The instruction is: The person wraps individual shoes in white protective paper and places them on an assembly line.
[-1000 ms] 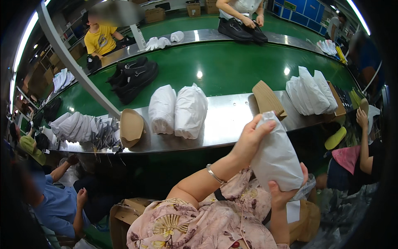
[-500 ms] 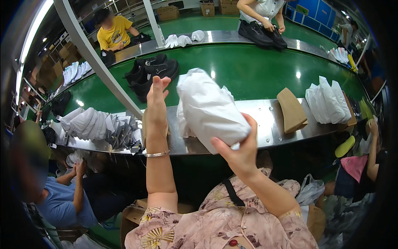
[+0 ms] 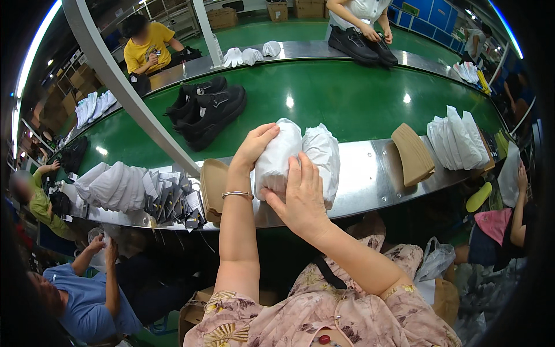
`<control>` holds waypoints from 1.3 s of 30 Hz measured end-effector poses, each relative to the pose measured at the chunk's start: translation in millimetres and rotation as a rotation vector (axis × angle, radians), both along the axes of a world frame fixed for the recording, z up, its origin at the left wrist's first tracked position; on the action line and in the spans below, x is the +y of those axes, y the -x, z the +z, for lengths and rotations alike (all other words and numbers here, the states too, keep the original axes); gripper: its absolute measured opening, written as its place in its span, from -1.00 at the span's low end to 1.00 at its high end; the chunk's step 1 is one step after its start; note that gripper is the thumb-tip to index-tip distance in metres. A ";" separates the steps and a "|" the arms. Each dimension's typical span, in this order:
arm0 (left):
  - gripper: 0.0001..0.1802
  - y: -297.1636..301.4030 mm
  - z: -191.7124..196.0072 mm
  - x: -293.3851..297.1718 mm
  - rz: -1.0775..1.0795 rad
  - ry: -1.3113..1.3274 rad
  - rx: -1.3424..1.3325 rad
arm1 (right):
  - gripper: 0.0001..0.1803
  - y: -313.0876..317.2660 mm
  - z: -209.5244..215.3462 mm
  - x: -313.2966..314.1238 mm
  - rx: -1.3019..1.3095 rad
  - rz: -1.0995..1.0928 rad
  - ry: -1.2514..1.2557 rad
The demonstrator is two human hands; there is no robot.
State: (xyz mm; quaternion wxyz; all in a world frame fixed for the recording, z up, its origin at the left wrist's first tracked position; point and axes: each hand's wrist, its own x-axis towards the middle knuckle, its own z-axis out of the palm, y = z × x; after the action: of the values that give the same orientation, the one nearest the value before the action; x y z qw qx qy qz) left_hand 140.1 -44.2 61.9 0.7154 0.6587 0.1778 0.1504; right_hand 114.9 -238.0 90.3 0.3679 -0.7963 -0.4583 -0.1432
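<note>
Both my hands hold a white paper-wrapped bundle [image 3: 278, 153] over the metal ledge, its contents hidden. My left hand [image 3: 254, 146] curls round its far left side. My right hand [image 3: 302, 195] presses against its near right side, thumb at the lower end and fingers along the wrap. Just right of it, a second white wrapped bundle [image 3: 324, 159] rests on the ledge, partly behind my right fingers. Black shoes [image 3: 211, 113] sit beyond my left hand on the green belt.
The metal ledge [image 3: 361, 179] carries brown cardboard pieces [image 3: 413, 155], white packets [image 3: 457, 139], a white stack [image 3: 113, 185] and dark tags [image 3: 176, 199]. A slanted grey post [image 3: 130, 95] rises at left. Co-workers sit along both sides of the green belt [image 3: 324, 87].
The bundle has come down and turned more upright beside the second one. My left hand, raised and empty before, now grips it; my right hand has shifted left along it.
</note>
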 end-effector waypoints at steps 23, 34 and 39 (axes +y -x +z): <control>-0.49 -4.9 -27.3 7.3 0.130 0.075 -0.042 | -0.03 -18.8 30.2 -29.7 -0.029 0.136 0.121; -0.50 2.7 -24.7 -3.4 0.084 0.302 0.113 | -0.04 -102.8 -35.4 -50.9 0.351 0.277 0.258; -0.42 3.6 -31.3 5.3 0.078 0.261 0.087 | -0.02 -97.4 -34.0 -51.8 0.336 0.250 0.303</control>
State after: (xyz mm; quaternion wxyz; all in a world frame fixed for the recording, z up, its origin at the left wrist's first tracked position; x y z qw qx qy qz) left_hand 136.5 -38.9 30.6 0.7803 0.5585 0.2521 0.1251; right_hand 212.3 -289.8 56.3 0.3301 -0.7923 -0.5017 0.1081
